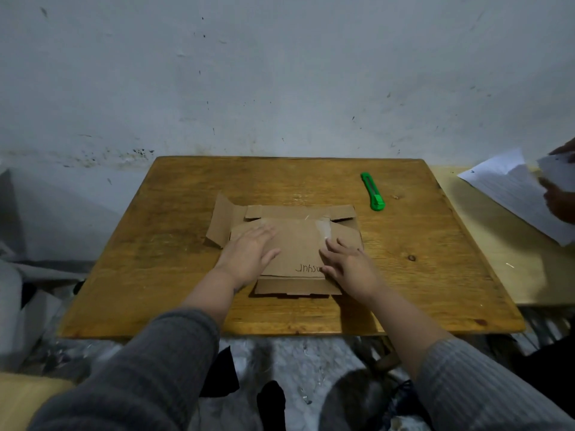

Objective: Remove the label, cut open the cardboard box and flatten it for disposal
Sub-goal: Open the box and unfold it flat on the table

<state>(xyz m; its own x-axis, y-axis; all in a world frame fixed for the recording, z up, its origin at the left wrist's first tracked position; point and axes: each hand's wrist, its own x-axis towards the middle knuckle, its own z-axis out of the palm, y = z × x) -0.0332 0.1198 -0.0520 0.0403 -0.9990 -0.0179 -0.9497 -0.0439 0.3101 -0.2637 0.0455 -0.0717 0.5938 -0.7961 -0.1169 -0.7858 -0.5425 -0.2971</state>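
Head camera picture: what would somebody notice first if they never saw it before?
Probably the two hands, left and right, pressed palm down on a flattened cardboard box in the middle of the wooden table. Next, the bright green utility knife lying alone behind the box, towards the right. At the far right edge, someone else's hand holds white paper.

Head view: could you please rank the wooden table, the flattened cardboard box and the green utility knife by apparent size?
1. wooden table
2. flattened cardboard box
3. green utility knife, though it lies farther from the camera.
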